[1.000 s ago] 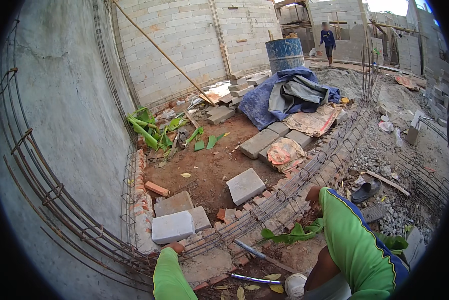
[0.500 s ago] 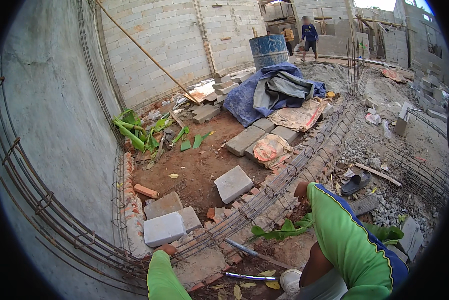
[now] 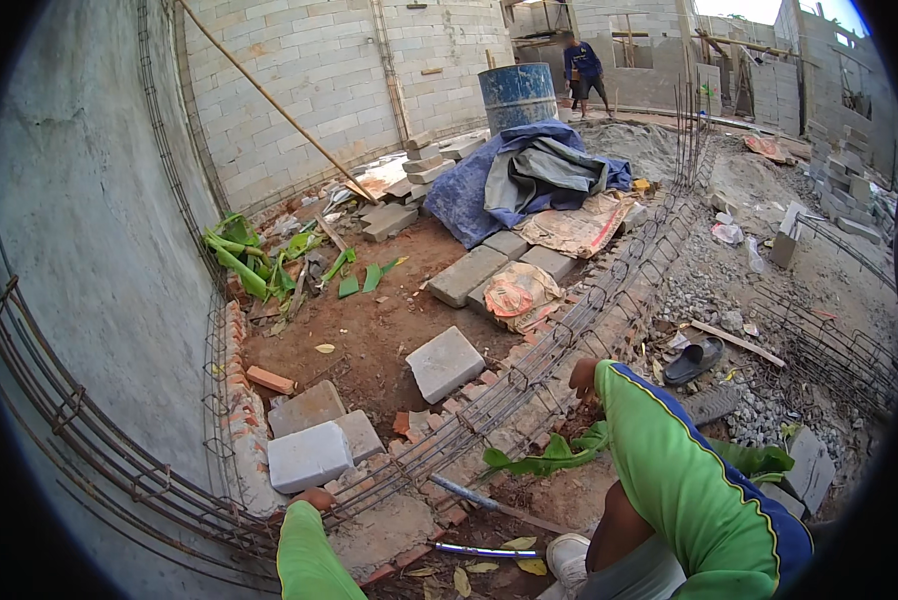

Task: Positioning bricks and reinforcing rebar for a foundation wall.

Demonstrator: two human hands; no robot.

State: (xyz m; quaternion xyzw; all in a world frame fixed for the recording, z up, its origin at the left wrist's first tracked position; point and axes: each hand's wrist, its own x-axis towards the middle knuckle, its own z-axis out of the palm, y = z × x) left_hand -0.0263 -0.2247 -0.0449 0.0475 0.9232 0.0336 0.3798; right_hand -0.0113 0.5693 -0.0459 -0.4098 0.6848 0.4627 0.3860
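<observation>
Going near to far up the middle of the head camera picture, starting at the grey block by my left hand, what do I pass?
Pale grey block → square paving slab → row of long grey blocks → blue tarp → blue drum → person standing.

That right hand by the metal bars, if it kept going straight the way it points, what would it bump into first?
Most likely the rebar cage: the right hand is already at its bars. Beyond lies a grey concrete block, though depth is hard to judge.
</observation>
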